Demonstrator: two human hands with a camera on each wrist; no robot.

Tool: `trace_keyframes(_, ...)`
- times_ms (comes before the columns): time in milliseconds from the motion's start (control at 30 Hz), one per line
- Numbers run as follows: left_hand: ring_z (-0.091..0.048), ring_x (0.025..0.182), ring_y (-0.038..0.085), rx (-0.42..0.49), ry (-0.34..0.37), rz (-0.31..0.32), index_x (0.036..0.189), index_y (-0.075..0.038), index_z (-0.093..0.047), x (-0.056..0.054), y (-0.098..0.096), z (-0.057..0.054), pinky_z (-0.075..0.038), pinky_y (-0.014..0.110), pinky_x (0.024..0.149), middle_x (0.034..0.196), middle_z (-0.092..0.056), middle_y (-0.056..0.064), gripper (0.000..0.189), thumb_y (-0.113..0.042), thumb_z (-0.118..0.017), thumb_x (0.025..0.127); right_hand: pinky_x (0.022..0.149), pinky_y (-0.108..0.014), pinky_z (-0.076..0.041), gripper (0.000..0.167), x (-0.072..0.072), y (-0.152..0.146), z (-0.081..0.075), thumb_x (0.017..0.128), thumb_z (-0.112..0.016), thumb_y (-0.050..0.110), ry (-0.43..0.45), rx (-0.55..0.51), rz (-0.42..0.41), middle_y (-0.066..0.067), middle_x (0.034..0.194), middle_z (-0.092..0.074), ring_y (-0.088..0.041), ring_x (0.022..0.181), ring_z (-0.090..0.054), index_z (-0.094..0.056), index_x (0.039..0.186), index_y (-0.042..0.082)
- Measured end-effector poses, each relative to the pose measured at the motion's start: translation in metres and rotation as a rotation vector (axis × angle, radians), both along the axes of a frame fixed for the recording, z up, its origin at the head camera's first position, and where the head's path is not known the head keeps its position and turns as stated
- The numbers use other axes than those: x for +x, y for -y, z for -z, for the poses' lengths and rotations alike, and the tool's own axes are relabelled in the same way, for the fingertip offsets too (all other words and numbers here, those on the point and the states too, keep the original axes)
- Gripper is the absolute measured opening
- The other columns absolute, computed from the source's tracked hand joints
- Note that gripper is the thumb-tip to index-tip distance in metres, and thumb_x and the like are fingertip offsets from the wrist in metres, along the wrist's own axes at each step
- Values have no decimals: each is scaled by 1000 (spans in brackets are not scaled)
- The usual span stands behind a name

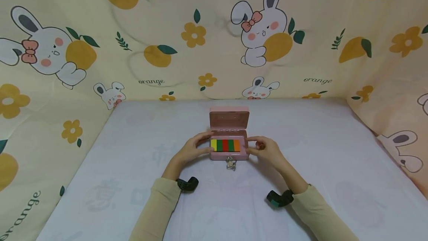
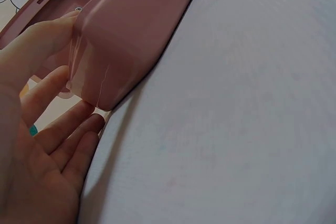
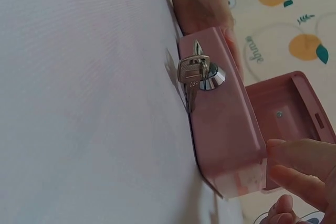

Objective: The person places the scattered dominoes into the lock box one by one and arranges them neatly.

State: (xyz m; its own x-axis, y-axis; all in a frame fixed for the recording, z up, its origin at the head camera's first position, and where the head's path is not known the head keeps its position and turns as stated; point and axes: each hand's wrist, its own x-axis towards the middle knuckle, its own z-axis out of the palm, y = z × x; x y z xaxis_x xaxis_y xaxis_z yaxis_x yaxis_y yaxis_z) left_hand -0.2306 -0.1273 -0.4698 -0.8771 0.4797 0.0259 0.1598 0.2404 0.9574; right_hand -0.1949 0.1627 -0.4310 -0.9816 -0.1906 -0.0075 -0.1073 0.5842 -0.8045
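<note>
A pink metal cash box (image 1: 239, 156) stands on the table with its lid (image 1: 229, 119) raised. Yellow, green, red and orange blocks (image 1: 225, 145) sit in a row inside, on the left and middle. My left hand (image 1: 192, 148) holds the box's left end, thumb near the front and fingers farther back. At the right end, the thumb and forefinger of my right hand (image 1: 267, 151) hold the side near the rim, while its other fingers curl in. A key (image 3: 192, 74) hangs at the front lock (image 3: 214, 77). The left wrist view hides the blocks.
A white cloth (image 1: 110, 192) covers the table. Behind and at the sides hangs a cream curtain (image 1: 214, 47) printed with rabbits and oranges. Black wrist devices (image 1: 188, 184) are worn on both arms.
</note>
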Motion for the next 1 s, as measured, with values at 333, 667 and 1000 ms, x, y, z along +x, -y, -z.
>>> trace_keyframes(333,-36,145,31,-9,-1,-9,143,-10,-45,2,0,0,-26,48,123,154,-40,11,62,-10,-70,87,56,-19,-32,38,7,-11,-2,84,-74,18,-18,-14,31,0,71,-43,-6,65,-39,-66,117,1)
trace_keyframes(667,-37,144,31,-20,-20,-3,143,-10,-45,1,1,1,-27,49,123,154,-40,12,61,-10,-69,87,58,-19,-35,41,13,-24,0,86,-73,22,21,-37,41,2,72,-44,-6,67,-41,-64,120,-1)
trace_keyframes(1000,-37,144,32,-16,-11,0,143,-9,-44,0,1,1,-28,48,123,153,-40,12,62,-12,-70,87,59,-19,-35,45,16,-33,5,84,-75,21,49,-10,84,1,74,-43,-8,71,-42,-63,121,-1)
